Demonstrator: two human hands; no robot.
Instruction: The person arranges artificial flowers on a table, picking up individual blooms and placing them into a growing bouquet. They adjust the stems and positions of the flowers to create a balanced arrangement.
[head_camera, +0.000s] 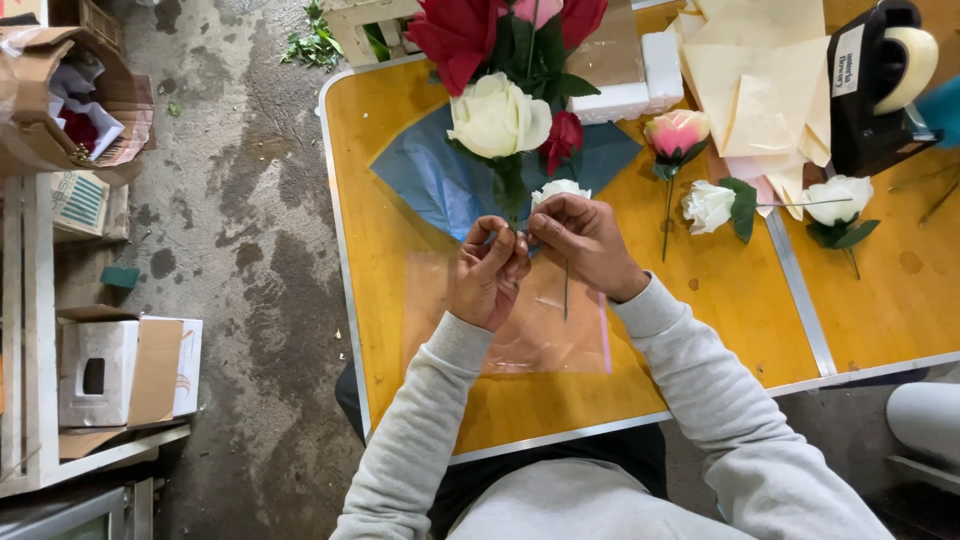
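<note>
A flower workshop: artificial roses (498, 117), wrapping paper (757, 85) and a tape dispenser (880, 85) crowd the counter (420, 390) above a stained concrete floor (250, 230).

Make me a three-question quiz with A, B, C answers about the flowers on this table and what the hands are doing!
1. Where does the tape dispenser stand?
A. far right of the table
B. on the floor
C. in a box

2. What colour is the paper sheet under the held flowers?
A. green
B. blue
C. black

3. What are the left hand and right hand doing?
A. resting flat
B. holding scissors
C. pinching flower stems together

Answers: 1 A, it sits at the table's right end. 2 B, blue shows behind the big cream rose. 3 C, both hands' fingers close round stems below the blooms.
</note>
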